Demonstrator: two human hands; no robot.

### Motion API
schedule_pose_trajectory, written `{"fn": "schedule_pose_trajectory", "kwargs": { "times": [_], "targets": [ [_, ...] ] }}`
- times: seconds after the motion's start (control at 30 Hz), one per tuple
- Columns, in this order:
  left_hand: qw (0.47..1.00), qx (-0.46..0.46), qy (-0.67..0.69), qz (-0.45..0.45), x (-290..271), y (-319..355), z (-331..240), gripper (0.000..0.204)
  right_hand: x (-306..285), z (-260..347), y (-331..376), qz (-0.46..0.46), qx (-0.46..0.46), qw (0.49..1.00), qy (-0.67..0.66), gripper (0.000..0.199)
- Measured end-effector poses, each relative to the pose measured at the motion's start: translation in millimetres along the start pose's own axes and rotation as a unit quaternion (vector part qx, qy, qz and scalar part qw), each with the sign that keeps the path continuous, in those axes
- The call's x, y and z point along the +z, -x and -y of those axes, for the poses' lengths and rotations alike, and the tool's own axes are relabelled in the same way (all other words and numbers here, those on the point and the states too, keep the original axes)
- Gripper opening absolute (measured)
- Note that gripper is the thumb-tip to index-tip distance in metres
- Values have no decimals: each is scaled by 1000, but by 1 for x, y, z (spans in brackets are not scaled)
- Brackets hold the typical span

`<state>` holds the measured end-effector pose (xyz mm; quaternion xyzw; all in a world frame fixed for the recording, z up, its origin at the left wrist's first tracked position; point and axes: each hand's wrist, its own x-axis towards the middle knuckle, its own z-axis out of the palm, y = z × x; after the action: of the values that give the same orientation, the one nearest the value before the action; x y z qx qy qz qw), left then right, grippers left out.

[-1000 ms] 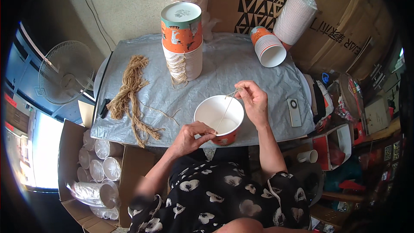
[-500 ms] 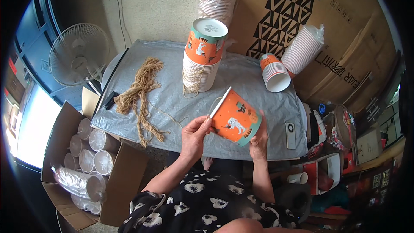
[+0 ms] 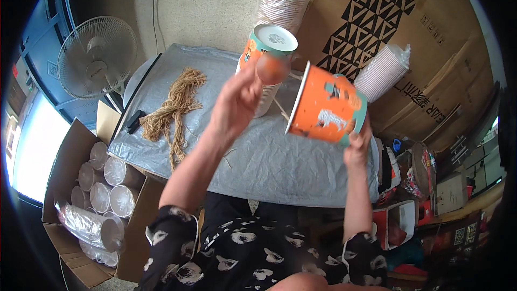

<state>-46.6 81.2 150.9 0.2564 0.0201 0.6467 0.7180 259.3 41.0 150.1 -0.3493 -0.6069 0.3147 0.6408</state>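
The right hand [image 3: 357, 149] clamped the orange tub [image 3: 328, 109], right of the upturned stack [image 3: 275, 46]; the left hand [image 3: 235, 102], before the stack, blurred beyond telling. Bumping could have toppled it.

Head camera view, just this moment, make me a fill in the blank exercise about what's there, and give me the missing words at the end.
1. The right hand grips a patterned tub whose main colour is ____.
2. The tub is tipped so that its open end faces the picture's ____ side.
3. The bundle of twine lies on a table cover coloured ____.
4. Between the fan and the twine, the one nearer the picture's left edge is the ____.

Missing words: orange; left; grey; fan.
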Motion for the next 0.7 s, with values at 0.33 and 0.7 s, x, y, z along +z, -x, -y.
{"fn": "schedule_pose_trajectory", "kwargs": {
  "times": [0.33,0.7],
  "targets": [
    [956,137,-258,21,-14,-117,-53,53,55,73,-211,236,-73,946,212,99],
    [959,111,-251,-67,-95,-131,-30,61,123,27,-288,383,-39,854,350,103]
  ]
}}
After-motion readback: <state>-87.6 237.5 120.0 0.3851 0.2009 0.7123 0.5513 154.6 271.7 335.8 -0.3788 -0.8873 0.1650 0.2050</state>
